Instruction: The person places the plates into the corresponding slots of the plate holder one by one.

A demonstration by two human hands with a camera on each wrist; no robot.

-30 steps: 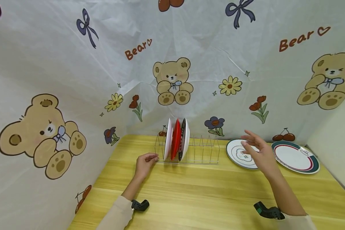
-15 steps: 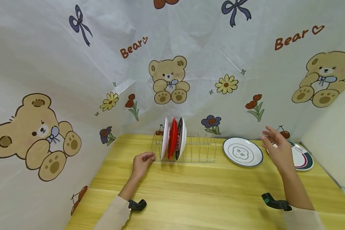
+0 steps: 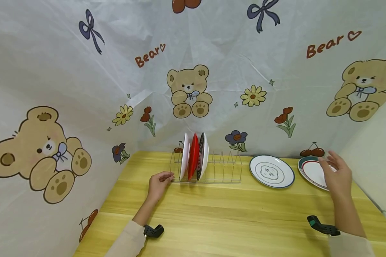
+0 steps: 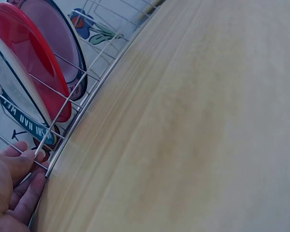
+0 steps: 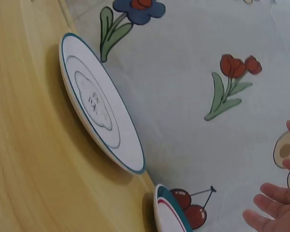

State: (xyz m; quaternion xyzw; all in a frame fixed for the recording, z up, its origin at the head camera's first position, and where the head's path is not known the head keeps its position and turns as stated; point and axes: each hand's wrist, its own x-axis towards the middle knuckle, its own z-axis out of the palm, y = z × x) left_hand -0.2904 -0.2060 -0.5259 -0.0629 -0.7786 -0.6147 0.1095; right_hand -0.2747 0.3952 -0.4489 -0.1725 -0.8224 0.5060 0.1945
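My left hand pinches the lower left corner of a wire dish rack between thumb and fingers; in the left wrist view the fingers wrap the end wire. Three plates stand upright in the rack's left part: a white plate, a red plate and a white plate with a dark patterned back. At the right, my right hand hovers with loosely spread fingers over a green-and-red-rimmed plate, covering its right part. That hand holds nothing.
Between the rack and the right hand, a white plate with a blue rim and printed centre lies flat on the wooden table. Behind the table hangs a white bear-print cloth, close to the rack and both flat plates.
My right hand has moved right, from above the blue-rimmed plate to above the green-rimmed one. The left hand keeps its hold on the rack; the head view has shifted slightly.
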